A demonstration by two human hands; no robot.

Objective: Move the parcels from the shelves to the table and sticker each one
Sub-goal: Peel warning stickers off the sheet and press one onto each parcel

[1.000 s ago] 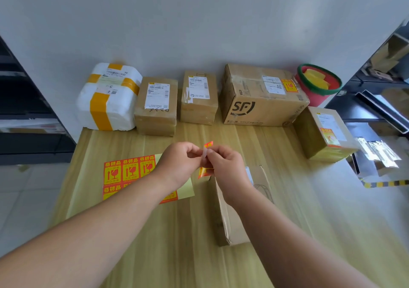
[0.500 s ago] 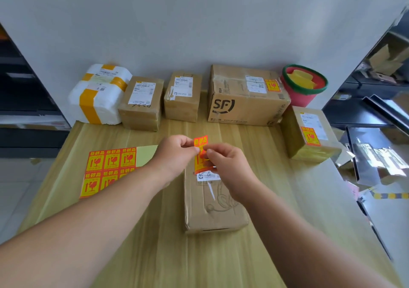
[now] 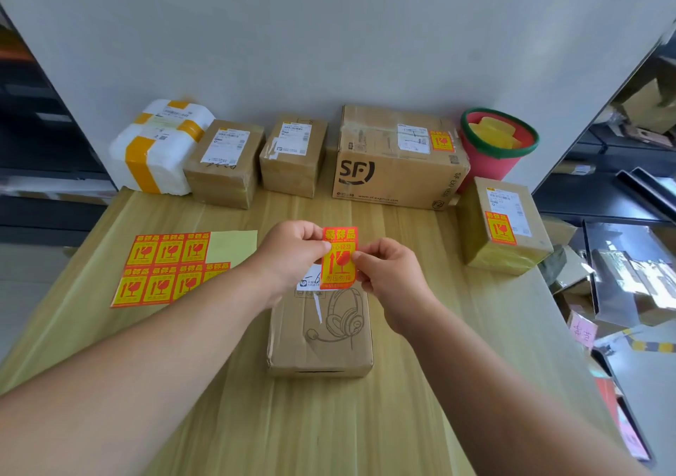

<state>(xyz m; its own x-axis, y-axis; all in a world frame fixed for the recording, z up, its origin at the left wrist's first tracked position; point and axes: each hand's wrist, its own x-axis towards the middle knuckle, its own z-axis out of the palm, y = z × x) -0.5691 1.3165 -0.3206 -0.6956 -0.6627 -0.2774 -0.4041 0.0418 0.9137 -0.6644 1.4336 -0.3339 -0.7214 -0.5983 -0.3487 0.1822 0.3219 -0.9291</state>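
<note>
Both hands, left hand (image 3: 292,252) and right hand (image 3: 387,274), pinch a red-and-yellow fragile sticker (image 3: 338,258) by its edges, held flat above the headset-printed parcel (image 3: 322,333) on the table (image 3: 402,420); the sticker hides part of the parcel's white label.

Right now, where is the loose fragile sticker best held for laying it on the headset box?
By its two long edges, one hand from each side, as the left hand and right hand pinch the sticker. It stands upright over the headset box, so its free lower end likely lands first.

Wooden table (image 3: 420,420), sticker sheet (image 3: 164,270) at left, headset box (image 3: 322,336) centre, five parcels (image 3: 395,172) beyond
</note>
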